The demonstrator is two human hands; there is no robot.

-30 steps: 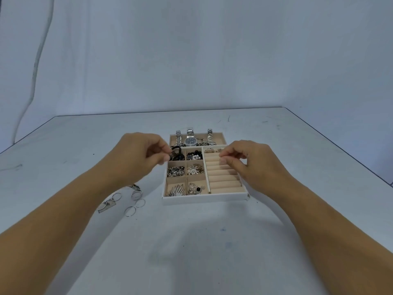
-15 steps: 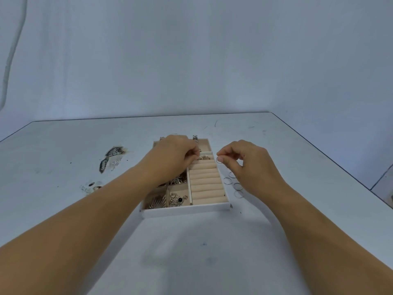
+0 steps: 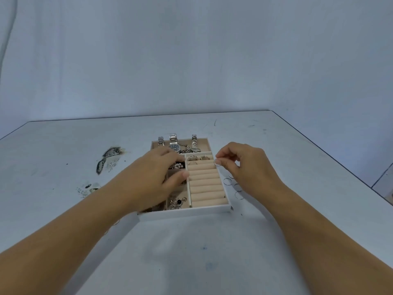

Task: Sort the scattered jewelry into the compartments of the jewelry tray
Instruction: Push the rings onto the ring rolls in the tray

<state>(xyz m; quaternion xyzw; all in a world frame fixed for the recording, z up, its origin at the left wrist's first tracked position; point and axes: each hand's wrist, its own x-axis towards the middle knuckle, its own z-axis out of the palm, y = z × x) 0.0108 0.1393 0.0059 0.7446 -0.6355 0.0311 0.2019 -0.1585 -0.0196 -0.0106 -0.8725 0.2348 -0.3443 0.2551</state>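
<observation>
- Jewelry tray sits a little above the middle of the head view, on the pale worktop, with its white front wall towards me.
- My right hand hovers just right of the tray's upper right corner. Its thumb and first fingers pinch a thin ring, held upright over the tray's right edge, level with the upper ring rolls.
- My left hand lies over the small compartments in the tray's left half. Its fingers are stretched out and relaxed, gripping nothing I can see, and the thumb rests against the divider beside the rolls.
- Two gold rings are in the top slots of the rolls; the rolls below them are bare.
- Three watches lie in the long compartment along the tray's far edge.
- Loose rings lie on the worktop just right of the tray, partly hidden under my right hand.
- A dark stain marks the worktop at the left of the frame, well apart from the tray.
</observation>
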